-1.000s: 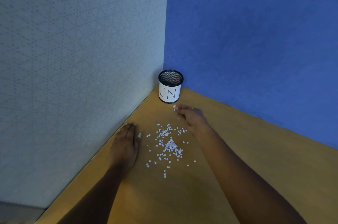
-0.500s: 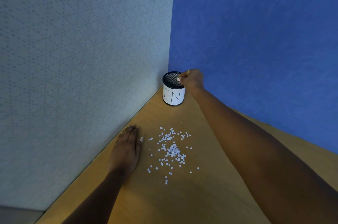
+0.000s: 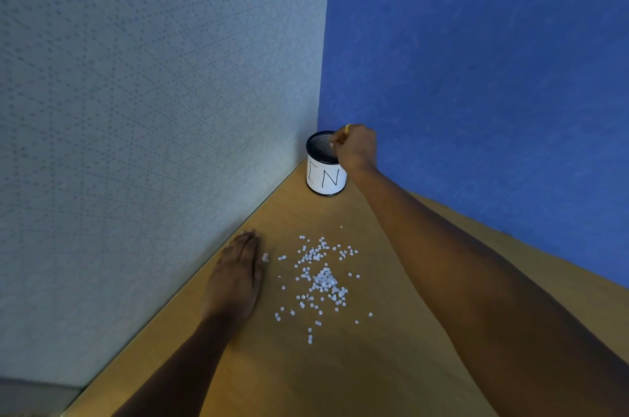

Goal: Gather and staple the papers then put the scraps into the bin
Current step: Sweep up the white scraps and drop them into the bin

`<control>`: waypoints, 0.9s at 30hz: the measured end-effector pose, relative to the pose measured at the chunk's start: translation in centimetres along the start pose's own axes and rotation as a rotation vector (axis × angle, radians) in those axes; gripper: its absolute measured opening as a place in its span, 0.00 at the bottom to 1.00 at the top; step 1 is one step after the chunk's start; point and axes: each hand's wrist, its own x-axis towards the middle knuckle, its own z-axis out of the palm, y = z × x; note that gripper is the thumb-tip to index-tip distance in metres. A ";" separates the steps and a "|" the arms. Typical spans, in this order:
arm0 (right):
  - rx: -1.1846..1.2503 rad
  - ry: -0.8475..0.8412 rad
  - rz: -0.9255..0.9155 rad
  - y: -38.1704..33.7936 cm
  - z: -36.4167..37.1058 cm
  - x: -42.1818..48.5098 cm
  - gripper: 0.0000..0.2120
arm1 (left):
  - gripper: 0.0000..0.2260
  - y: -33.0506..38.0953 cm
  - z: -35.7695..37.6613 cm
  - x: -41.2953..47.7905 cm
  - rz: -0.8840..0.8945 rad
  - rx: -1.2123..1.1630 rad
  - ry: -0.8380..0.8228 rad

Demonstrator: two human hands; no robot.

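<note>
Head cam: right hand (image 3: 355, 147) pinched together over the bin (image 3: 325, 175) dropping scraps (image 3: 323, 280), left hand (image 3: 236, 277) flat and open near it, most scraps left on the worktop (image 3: 425, 365).

right hand (image 3: 355, 147) over bin (image 3: 325, 175); scraps (image 3: 323, 280) on desk (image 3: 391, 365)

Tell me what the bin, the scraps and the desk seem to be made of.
Bin: looks like black metal mesh, judging by the fine grid inside the rim, wrapped in a white paper label with handwritten letters.
Scraps: small white round bits, probably punched paper, matte.
Desk: smooth, light wood-look top, likely laminate; faint grain, soft sheen.
</note>
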 end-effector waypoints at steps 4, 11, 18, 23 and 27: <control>0.137 0.033 -0.026 -0.6 -0.6 -2.5 0.08 | 0.26 0.1 -0.1 -0.1 0.009 0.000 0.010; 0.034 -0.126 -0.115 3.3 0.6 -10.4 0.11 | 0.31 0.0 -0.1 -0.1 0.026 -0.005 0.033; -0.347 -0.469 -0.040 6.3 3.0 -15.3 0.24 | 0.29 0.1 -0.2 -0.2 0.019 0.000 0.028; -0.401 -0.524 -0.090 5.7 4.8 -17.1 0.28 | 0.30 0.1 -0.3 -0.1 0.031 -0.006 0.030; -0.390 -0.582 -0.185 5.0 5.6 -18.0 0.26 | 0.24 0.1 -0.3 -0.2 0.028 -0.009 0.029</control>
